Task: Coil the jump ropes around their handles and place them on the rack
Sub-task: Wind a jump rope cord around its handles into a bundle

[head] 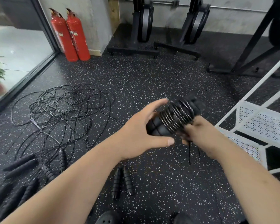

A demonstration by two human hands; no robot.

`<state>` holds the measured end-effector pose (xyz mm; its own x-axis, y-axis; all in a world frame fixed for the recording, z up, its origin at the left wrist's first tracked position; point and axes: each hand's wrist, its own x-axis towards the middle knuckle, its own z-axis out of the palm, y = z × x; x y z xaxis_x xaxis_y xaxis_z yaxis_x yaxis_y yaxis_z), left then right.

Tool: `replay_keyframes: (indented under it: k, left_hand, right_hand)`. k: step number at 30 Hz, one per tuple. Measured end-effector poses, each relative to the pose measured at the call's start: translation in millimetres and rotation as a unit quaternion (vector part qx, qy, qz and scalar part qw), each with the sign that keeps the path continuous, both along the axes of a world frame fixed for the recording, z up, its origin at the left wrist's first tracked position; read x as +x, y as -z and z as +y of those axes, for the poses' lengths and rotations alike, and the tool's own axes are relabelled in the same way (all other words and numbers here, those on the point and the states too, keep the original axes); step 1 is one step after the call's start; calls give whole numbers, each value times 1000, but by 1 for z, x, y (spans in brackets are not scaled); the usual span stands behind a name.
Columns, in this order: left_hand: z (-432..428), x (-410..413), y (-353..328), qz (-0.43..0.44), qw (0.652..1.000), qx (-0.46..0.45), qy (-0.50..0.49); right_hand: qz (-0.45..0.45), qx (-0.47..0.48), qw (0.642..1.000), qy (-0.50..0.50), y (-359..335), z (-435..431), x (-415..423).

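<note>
My right grip [200, 135] was clamped on the coiled jump rope [174, 117], held above the floor [152, 75] just beside the white rack [265, 120]. My left grip [141, 135] stood apart, fingers spread round its lower end (blurred). Loose ropes [63, 110] lay tangled at the left.

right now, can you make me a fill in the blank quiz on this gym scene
1. The upright red metal fire extinguishers number ____.
2. The tangled thin black ropes lie to the person's ____.
3. The white perforated metal rack stands to the person's ____.
4. The right hand grips cable-wound black foam handles, not yet on the ____.
Missing words: two, left, right, rack.
</note>
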<state>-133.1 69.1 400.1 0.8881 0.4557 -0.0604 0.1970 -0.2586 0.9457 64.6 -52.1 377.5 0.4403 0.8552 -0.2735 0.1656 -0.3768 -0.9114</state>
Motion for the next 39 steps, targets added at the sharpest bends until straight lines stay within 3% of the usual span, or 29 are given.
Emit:
replay_keyframes:
  k: [2, 4, 9, 13, 16, 18, 21, 24, 27, 32, 36, 39]
  left_hand:
    - [6, 5, 13, 8, 997, 34, -73]
    - [14, 6, 29, 59, 987, 80, -126]
    - [36, 3, 61, 200, 946, 156, -203]
    - [40, 4, 75, 281, 920, 236, -139]
    - [34, 8, 75, 325, 899, 292, -29]
    - [23, 10, 72, 322, 894, 310, 47]
    - [2, 13, 66, 278, 888, 346, 123]
    - [-11, 16, 57, 243, 903, 325, 141]
    - [-15, 15, 46, 225, 921, 283, 148]
    - [-10, 10, 39, 147, 963, 196, 111]
    - [-2, 8, 39, 132, 967, 211, 49]
    - [9, 7, 39, 132, 973, 177, -64]
  right_hand:
    - [-111, -37, 993, -24, 8, 8, -16]
    - [-251, -67, 962, -87, 15, 12, -29]
    - [-371, -146, 894, -205, 24, 7, -60]
    - [-515, -141, 814, -230, 9, 4, -69]
    - [-571, -98, 780, -237, 4, 3, -69]
    - [-559, -80, 793, -226, 4, 3, -60]
    - [-472, -74, 859, -184, 4, 0, -34]
    - [-357, -79, 919, -149, 1, -3, -11]
    - [-276, -55, 949, -141, -3, -4, -2]
    - [-92, -18, 989, -117, -4, -6, -1]
    - [-105, -9, 992, -63, -6, -1, -8]
    - [-64, 31, 997, 33, -6, 3, -8]
